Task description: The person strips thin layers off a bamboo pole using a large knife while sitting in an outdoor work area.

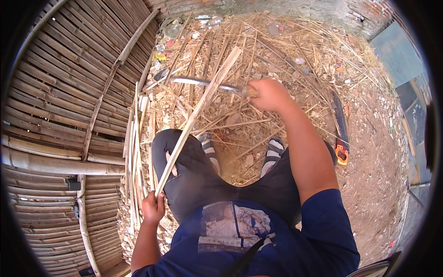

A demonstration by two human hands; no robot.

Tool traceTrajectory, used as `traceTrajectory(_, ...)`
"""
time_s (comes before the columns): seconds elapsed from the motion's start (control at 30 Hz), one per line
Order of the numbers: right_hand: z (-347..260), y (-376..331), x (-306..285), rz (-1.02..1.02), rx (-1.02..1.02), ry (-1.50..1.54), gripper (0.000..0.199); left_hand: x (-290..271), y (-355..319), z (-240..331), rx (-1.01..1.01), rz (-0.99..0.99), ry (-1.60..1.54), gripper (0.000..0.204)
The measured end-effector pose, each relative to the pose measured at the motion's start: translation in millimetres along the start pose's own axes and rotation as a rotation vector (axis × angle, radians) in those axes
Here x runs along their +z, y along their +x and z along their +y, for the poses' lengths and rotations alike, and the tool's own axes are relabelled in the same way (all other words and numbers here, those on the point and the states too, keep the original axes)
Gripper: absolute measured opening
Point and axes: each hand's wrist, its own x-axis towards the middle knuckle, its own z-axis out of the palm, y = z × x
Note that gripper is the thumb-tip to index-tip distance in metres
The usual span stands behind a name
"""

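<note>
My left hand is closed round the lower end of a long, pale bamboo strip, which slants up and away across my left thigh. In my right hand is the handle of a long knife with a slightly curved metal blade. The blade points left and crosses the strip's upper part; it passes behind the strip, and I cannot tell whether the two touch. My right fingers are wrapped round the handle and partly hide it.
Split bamboo pieces lie beside my left leg. A handsaw with an orange handle rests on the ground at right. Shavings and straw cover the ground ahead. A bamboo slat wall stands at left, a brick wall far off.
</note>
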Motion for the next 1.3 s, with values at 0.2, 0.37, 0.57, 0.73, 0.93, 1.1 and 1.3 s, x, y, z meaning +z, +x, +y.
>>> traceTrajectory(0.2,40,-3,-19,0.167,0.293,0.068,0.036,-1,-3,3,0.016,0.032,-0.020,0.034)
traceTrajectory(0.37,21,-9,-26,0.256,0.158,0.424,0.041,-1,0,4,0.058,0.062,0.056,0.034)
traceTrajectory(0.57,-6,-12,-26,0.181,-0.107,0.242,0.023,-6,2,4,-0.035,-0.039,-0.059,0.035)
traceTrajectory(0.73,-25,-12,6,0.225,-0.494,-0.062,0.019,-16,9,7,-0.197,-0.232,-0.362,0.038)
traceTrajectory(0.93,-19,-2,24,0.028,-0.303,-0.025,0.020,-22,10,-10,-0.218,-0.311,-0.389,0.038)
traceTrajectory(1.1,-9,5,28,0.056,-0.215,0.004,0.023,-19,7,-14,-0.178,-0.261,-0.253,0.035)
traceTrajectory(1.3,-41,-10,16,0.038,-0.367,-0.199,0.022,-1,-1,5,-0.036,-0.027,0.032,0.027)
